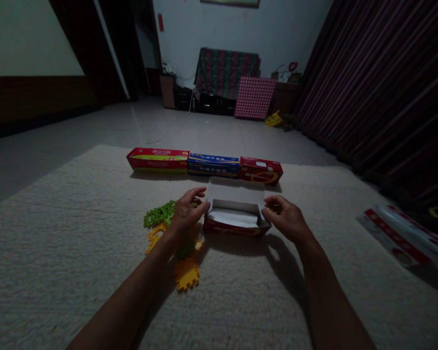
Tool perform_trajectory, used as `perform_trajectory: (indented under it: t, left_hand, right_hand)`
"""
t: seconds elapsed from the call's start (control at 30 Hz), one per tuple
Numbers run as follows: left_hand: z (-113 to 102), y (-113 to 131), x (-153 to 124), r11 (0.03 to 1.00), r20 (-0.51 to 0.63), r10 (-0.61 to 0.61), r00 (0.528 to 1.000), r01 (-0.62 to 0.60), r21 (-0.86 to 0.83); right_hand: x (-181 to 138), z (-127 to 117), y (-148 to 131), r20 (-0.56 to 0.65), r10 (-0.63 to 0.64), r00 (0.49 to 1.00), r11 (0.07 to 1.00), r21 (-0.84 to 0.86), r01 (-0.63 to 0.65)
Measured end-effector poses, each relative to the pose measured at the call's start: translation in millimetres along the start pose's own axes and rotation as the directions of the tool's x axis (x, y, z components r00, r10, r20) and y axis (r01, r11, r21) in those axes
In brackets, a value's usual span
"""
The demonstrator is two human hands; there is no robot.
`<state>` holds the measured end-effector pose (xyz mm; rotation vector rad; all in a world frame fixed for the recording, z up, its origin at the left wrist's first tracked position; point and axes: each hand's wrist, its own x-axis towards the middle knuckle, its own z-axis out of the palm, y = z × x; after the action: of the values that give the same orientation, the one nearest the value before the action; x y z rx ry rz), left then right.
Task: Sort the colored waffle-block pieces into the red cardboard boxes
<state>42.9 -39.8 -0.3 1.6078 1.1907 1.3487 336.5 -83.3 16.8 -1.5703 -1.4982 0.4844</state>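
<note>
A dark red cardboard box [237, 230] stands on the carpet with its lid [237, 189] raised at the back. Inside it lies a white roll or wrapped bundle [233, 217]. My left hand [188, 210] is at the box's left end, thumb on the side wall and fingers curled. At the opposite end my right hand [283, 215] pinches the side flap between thumb and fingers. Beside and partly behind my left forearm are green interlocking plastic pieces [159, 214] and a yellow toothed plastic piece [187, 274].
Behind the open box stand a red-and-green box [160, 161], a blue box [213, 165] and another dark red box [261, 169] in a row. A red-and-white package [405, 238] lies at the right. All rest on a pale carpet [76, 233]; tiled floor is beyond.
</note>
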Motion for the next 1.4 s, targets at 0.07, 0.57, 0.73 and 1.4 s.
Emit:
perform_trajectory:
  t: [0.07,0.57,0.73,1.4]
  left_hand:
    - [2,-4,-1,0.991,0.005,0.064,0.998,-0.064,0.116]
    - [8,-11,-4,0.994,0.068,0.094,0.993,-0.098,0.058]
    - [10,-17,-3,0.989,0.032,0.131,0.991,-0.132,0.059]
    - [-8,-8,-2,0.952,0.190,0.306,0.933,-0.293,-0.093]
  right_hand:
    - [1,0,5,-0.035,-0.051,0.998,0.991,-0.123,0.047]
    - [3,5,11,-0.020,-0.025,0.999,0.999,-0.023,0.025]
    - [3,0,11,0.085,-0.004,0.996,0.997,0.081,-0.003]
    - [0,-6,1,0.223,-0.098,0.970,0.980,0.192,0.055]
